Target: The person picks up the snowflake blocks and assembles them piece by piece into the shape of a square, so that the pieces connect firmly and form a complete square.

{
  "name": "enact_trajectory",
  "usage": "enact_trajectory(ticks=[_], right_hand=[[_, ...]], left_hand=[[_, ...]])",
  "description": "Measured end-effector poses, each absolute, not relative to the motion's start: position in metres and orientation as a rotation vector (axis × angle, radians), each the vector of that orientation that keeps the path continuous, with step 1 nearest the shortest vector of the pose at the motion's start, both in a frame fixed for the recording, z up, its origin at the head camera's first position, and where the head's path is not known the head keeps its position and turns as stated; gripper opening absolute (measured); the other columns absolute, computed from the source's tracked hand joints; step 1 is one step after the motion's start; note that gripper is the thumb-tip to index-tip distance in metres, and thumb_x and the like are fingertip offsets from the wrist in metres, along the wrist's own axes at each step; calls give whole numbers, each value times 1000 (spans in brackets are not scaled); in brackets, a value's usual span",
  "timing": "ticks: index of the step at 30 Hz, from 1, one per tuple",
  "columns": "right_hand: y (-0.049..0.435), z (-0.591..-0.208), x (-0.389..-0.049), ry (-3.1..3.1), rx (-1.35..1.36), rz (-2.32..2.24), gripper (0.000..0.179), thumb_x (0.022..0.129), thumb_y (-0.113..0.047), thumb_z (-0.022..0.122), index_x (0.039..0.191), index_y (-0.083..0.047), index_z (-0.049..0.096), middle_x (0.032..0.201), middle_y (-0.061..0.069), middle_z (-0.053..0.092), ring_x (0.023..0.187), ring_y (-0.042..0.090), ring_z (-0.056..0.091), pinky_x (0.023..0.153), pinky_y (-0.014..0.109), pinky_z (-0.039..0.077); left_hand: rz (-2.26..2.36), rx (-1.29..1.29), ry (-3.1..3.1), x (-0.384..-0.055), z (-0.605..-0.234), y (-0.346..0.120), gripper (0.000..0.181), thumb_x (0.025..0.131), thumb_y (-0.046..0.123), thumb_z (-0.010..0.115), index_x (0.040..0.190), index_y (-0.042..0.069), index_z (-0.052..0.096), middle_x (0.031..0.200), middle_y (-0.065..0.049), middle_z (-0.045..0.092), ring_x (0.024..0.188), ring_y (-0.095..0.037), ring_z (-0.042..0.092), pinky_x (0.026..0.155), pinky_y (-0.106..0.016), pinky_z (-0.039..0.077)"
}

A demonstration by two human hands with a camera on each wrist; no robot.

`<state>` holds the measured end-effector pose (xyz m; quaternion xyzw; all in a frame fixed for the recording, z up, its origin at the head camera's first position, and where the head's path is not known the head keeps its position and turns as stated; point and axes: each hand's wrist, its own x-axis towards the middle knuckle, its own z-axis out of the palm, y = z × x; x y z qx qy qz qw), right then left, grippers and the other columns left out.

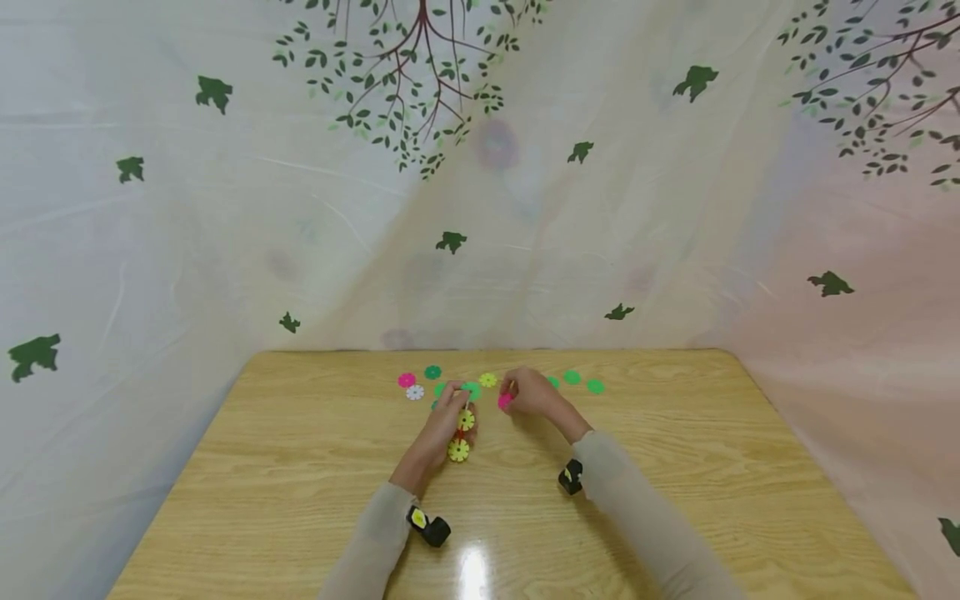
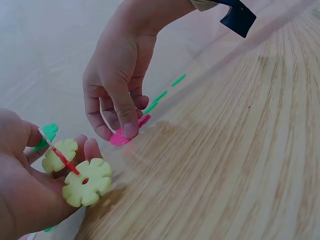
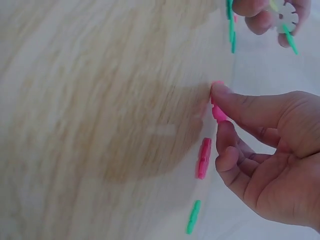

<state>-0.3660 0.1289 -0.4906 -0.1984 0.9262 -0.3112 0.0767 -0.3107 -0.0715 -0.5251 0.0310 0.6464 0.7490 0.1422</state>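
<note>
My left hand (image 1: 441,429) grips a joined chain of notched flower-shaped plastic discs, left of the table's middle. In the left wrist view the chain shows a yellow disc (image 2: 92,192) at its near end, a red disc (image 2: 64,159) seen edge-on, another yellow disc (image 2: 56,159) and a green disc (image 2: 48,137) at the far end. To its right, my right hand (image 1: 532,392) pinches a pink disc (image 2: 120,138) between thumb and fingers, low over the table. Close by lies a second pink disc (image 3: 204,159), seen edge-on in the right wrist view.
Loose discs lie along the table's far side: a pink disc (image 1: 407,380), a white disc (image 1: 415,392) and a teal disc (image 1: 432,372) at left, a yellow disc (image 1: 487,380) between the hands, and several green discs (image 1: 572,377) at right. A printed curtain (image 1: 525,275) hangs behind the table (image 1: 675,467).
</note>
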Motion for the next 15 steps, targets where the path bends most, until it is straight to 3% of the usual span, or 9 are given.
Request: enact_trajectory(ticks=[4,15], right_hand=[[130,-493,-364,2731,-587,-1034,23,73,6,83,88,-1,67,80,10,65,74,18,57,65,25,47],[131,-494,-355,2590,-598,-1504,13,86,5,74,99,6,72,93,20,72,79,15,64,71,25,55]], left_hand=[[2220,67,1850,-311,-527,-71,18,112,22,34,123,9,40,86,-2,52,68,-13,57,61,-26,55],[2333,35,1734,-311,-529,-70,8,109,14,45,113,6,46,97,-9,61,86,-17,69,78,-33,63]])
